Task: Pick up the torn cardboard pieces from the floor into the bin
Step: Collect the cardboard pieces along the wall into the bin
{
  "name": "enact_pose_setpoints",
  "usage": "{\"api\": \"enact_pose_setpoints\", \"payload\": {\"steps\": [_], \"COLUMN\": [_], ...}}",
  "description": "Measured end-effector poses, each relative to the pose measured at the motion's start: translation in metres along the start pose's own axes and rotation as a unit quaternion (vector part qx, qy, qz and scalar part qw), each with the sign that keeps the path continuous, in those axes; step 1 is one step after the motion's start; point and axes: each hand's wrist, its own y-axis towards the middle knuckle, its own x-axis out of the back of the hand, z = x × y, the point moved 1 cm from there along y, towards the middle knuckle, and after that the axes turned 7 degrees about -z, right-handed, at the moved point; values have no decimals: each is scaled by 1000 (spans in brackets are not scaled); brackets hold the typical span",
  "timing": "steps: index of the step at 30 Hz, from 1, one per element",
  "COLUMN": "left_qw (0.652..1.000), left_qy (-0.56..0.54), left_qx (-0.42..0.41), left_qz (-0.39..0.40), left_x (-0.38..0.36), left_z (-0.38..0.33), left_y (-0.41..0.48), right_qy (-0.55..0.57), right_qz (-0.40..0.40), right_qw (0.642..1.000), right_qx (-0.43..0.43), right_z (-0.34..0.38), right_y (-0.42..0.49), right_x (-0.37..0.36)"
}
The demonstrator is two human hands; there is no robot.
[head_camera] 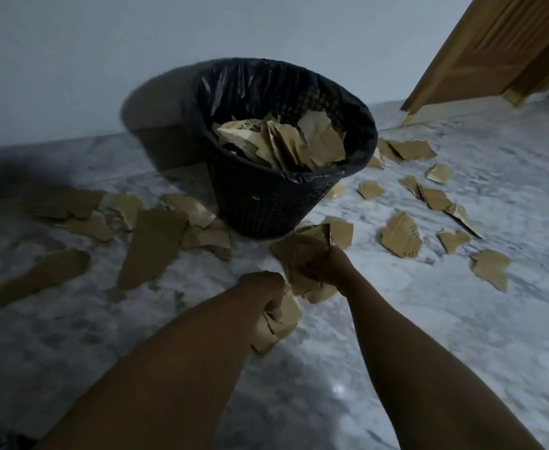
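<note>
Spilling risk: the bin (260,203) is already heaped with cardboard pieces (286,141) close to its rim, so new ones may slide off the heap and fall back to the floor (429,319).
Dropping risk: both bundles are loose stacks of uneven scraps; if a grip relaxes on the way up, I think some can slip out.
Tipping risk: the bin looks light, so a knock on its rim could shift it or pull down the black bag (208,89).
Left side: the left hand (261,293) is curled tight around the first bundle (281,323), which hangs below the fist, low and in front of the bin.
Right side: the right hand (323,266) has its fingers closed around the second bundle (299,251), a little further forward, near the bin's base.
Arms: both bare forearms reach forward and down, side by side.
Left to collect: many scraps lie on the floor, a left group (154,245) and a right group (400,237) on either side of the bin.
</note>
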Motion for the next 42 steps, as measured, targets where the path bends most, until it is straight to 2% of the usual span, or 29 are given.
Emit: {"api": "enact_pose_setpoints", "payload": {"steps": [4, 8, 12, 15, 18, 21, 25, 28, 30, 32, 34, 37, 40, 42], "left_qw": [1000, 999, 999, 998, 994, 982, 941, 887, 858, 820, 787, 767, 760, 757], "left_qy": [-21, -17, 16, -37, -107, -184, -316, -424, -456, -474, -478, -483, -499, -482], "left_qx": [-1, 41, 10, 8, -14, -32, -124, -160, -137, -78, -15, 50, 74, 82], "left_qz": [-7, -2, -31, -41, 27, 31, -13, -89, -194, -310, -390, -419, -411, -433], "left_x": [-6, 1, 21, 46, 65, 92, 151, 204, 238, 263, 273, 269, 257, 251], "left_z": [11, 27, 44, 45, 33, 9, -20, -21, -7, 14, 33, 50, 63, 75], "left_y": [-8, -24, -39, -49, -60, -71, -100, -128, -144, -150, -148, -136, -122, -119], "right_qy": [-98, -107, -131, -150, -145, -158, -68, -20, 29, 89, 152, 200, 184, 147], "right_qz": [-20, 7, 3, 29, 0, 38, 62, -2, -74, -154, -180, -139, -74, -65], "right_qw": [995, 993, 991, 988, 989, 987, 995, 999, 997, 982, 968, 961, 960, 961], "right_qx": [10, -42, 2, -2, 15, -6, -46, -33, 14, 59, 88, 133, 196, 225], "right_z": [-7, 18, 33, 33, 38, 31, 34, 54, 78, 105, 136, 179, 212, 223], "right_y": [0, -19, -25, -16, -21, -17, -19, -25, -28, -34, -38, -47, -59, -61], "right_x": [0, 6, 7, 14, 38, 76, 146, 211, 252, 287, 307, 297, 259, 234]}}
